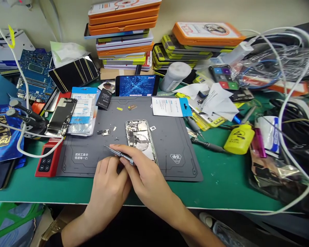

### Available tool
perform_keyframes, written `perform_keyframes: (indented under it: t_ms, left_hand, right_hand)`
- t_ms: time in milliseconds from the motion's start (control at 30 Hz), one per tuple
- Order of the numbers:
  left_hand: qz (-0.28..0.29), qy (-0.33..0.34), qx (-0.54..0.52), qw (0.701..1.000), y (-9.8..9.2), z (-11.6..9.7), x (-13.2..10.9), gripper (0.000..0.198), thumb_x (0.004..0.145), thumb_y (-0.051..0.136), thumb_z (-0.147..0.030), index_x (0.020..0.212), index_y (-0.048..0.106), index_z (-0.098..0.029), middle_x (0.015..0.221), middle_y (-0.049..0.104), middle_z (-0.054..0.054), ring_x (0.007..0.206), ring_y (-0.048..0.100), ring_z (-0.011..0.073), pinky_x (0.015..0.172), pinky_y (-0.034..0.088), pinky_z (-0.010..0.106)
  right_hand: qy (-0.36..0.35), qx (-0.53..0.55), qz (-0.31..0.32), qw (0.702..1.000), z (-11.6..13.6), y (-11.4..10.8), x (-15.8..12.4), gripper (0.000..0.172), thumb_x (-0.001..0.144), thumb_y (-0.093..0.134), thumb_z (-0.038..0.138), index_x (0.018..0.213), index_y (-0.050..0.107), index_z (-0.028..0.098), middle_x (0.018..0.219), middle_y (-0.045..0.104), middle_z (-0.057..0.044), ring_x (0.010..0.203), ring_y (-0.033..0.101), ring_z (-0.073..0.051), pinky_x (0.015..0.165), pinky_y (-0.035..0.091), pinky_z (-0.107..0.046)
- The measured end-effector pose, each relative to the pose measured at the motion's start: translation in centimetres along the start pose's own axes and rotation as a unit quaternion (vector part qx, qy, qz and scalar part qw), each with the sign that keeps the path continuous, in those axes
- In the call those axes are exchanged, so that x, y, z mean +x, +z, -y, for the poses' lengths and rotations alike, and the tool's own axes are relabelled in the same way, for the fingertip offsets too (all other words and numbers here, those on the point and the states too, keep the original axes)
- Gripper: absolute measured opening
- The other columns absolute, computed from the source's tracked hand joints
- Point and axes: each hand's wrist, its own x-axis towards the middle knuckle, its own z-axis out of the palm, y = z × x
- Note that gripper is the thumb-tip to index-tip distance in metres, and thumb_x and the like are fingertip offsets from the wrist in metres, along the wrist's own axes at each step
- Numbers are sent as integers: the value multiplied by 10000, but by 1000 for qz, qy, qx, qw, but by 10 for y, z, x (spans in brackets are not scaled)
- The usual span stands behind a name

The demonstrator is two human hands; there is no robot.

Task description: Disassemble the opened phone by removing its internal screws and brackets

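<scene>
My right hand pinches a thin grey precision screwdriver, its tip pointing up and left over the mat. Beside it and touching it, my left hand is closed with the fingers curled; whatever may be inside is hidden. Just beyond my hands lies an opened phone body with its inner parts exposed, its lower end partly covered by my right hand. A small black camera-like part rests on the grey work mat, near several tiny pieces.
At the back a phone shows a blue screen. Left are a detached phone screen, a battery and a red control box. A yellow bottle, loose tools and a white cable crowd the right. Boxes are stacked behind.
</scene>
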Motion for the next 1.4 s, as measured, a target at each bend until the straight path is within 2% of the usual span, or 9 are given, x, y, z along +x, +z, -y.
perform_keyframes:
  t_ms: [133,300,367,500,600,833,1000,1233,1400]
  left_hand:
    - [13,-7,-25,1000,-3,-1,1,134,1082,563,-139,1083,697,-157,1013,595,86,939,519,243,824,446,386]
    - [15,-20,-37,999,-4,-1,3,262,1087,607,-180,1335,690,-191,1009,607,66,968,536,234,834,440,377]
    - [14,-23,-40,999,-4,0,4,273,1084,613,-176,1342,700,-190,1012,616,66,968,539,231,824,439,372]
    - [16,-21,-56,998,-3,2,7,284,1074,635,-167,1345,717,-194,987,621,58,943,540,219,815,449,366]
    - [12,-22,-65,998,-3,4,9,287,1066,667,-187,1349,718,-201,993,631,57,939,543,215,816,458,366]
    - [26,-34,-72,996,-5,4,10,286,1070,677,-224,1352,723,-216,991,642,54,935,534,215,807,451,363]
    - [37,-42,-79,995,-6,3,11,285,1076,661,-210,1352,729,-214,993,640,53,936,527,213,818,441,363]
    - [43,-43,-73,996,-7,1,10,301,1073,658,-196,1367,717,-220,989,643,53,927,532,211,822,440,360]
    - [47,-31,-63,996,-8,1,10,305,1066,659,-163,1364,712,-196,999,634,60,955,533,213,852,442,366]
  right_hand:
    - [2,75,-67,995,0,0,-3,390,1108,508,153,1445,585,335,1428,744,9,1346,698,-127,1154,605,-330]
    - [34,236,-246,940,-4,-5,-12,386,1114,549,201,1456,501,374,1173,826,8,933,811,-114,848,698,-275]
    - [60,265,-278,921,-9,-11,-17,349,1115,561,243,1443,513,357,1105,828,4,816,792,-104,786,691,-254]
    - [140,311,-268,901,-19,-21,-27,332,1098,608,332,1426,562,322,1055,810,-5,743,765,-96,756,686,-241]
    - [161,297,-277,900,-19,-21,-31,405,1060,676,301,1446,560,344,1041,797,11,746,754,-91,751,687,-230]
    - [148,238,-275,920,-10,-14,-28,442,1067,644,229,1474,534,363,1047,801,11,779,761,-106,732,701,-247]
    - [147,237,-271,921,-10,-14,-30,454,1071,629,216,1493,523,350,1084,804,-15,866,779,-133,725,696,-257]
    - [140,251,-273,918,-7,-15,-29,432,1072,616,208,1479,532,326,1011,800,6,837,759,-130,713,692,-253]
    - [135,256,-265,920,-6,-16,-30,448,1068,616,194,1482,530,342,1037,803,4,903,776,-137,700,678,-241]
